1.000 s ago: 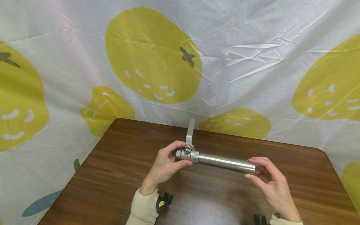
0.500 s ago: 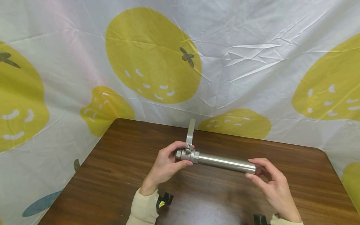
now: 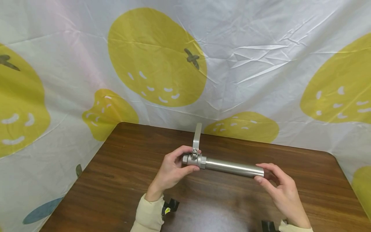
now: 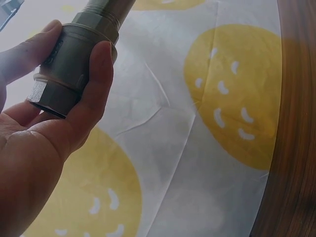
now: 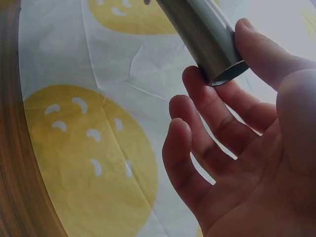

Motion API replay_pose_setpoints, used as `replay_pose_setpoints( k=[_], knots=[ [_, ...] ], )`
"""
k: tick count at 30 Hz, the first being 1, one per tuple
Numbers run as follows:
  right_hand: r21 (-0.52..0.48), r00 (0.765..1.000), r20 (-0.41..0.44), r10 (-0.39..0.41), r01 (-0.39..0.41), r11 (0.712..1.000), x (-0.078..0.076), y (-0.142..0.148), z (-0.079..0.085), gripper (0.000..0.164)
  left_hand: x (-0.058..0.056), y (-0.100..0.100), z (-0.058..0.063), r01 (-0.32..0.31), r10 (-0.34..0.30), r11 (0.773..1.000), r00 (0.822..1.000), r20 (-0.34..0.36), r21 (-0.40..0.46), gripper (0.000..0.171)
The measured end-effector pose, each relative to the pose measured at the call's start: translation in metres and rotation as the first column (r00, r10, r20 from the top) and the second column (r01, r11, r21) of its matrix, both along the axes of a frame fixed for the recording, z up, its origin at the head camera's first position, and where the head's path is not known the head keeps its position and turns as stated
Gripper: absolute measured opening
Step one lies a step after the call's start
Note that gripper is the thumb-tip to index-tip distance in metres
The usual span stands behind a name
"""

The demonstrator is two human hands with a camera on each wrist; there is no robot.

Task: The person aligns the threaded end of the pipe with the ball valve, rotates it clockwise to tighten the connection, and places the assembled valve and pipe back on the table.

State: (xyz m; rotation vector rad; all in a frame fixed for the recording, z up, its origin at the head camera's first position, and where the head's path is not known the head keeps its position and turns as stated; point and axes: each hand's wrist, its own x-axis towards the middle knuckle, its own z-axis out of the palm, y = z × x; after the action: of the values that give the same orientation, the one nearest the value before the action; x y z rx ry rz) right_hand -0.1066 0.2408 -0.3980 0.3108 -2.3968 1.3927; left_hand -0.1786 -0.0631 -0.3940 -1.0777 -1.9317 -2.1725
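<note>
A silver ball valve (image 3: 195, 160) with a flat lever handle (image 3: 197, 135) is joined to one end of a smooth metal pipe (image 3: 232, 167). My left hand (image 3: 171, 167) grips the valve body between thumb and fingers, and the lever points away toward the back. In the left wrist view the hexagonal end of the valve (image 4: 54, 98) shows beside the palm. At the pipe's other end my right hand (image 3: 281, 187) pinches the rim with thumb and fingertips. The right wrist view shows the pipe's open end (image 5: 229, 74), with the lower fingers loosely bent away from it.
Below both hands lies a dark wood-grain table (image 3: 116, 180) with rounded back corners. A white cloth (image 3: 246, 80) with yellow fruit prints hangs behind it and along the left. Black camera mounts sit at both wrists, under cream sleeves (image 3: 149, 212).
The pipe and valve have shifted very slightly to the right in the head view. Both hands keep their holds, and the right thumb sits a little higher on the pipe.
</note>
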Motion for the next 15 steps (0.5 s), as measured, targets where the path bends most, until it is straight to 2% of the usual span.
replay_pose_setpoints(
  k=[6, 15],
  knots=[
    [0.016, 0.998, 0.029, -0.054, 0.053, 0.998, 0.0007, -0.0005, -0.0004, 0.025, -0.0003, 0.0009, -0.0003, -0.006, 0.006, 1.000, 1.000, 0.006, -0.008, 0.042],
    [0.038, 0.994, 0.016, -0.104, 0.103, 0.994, -0.0002, 0.0000, -0.0030, 0.016, 0.0002, 0.0025, -0.0018, -0.007, 0.007, 1.000, 1.000, 0.007, -0.026, 0.042]
  ],
)
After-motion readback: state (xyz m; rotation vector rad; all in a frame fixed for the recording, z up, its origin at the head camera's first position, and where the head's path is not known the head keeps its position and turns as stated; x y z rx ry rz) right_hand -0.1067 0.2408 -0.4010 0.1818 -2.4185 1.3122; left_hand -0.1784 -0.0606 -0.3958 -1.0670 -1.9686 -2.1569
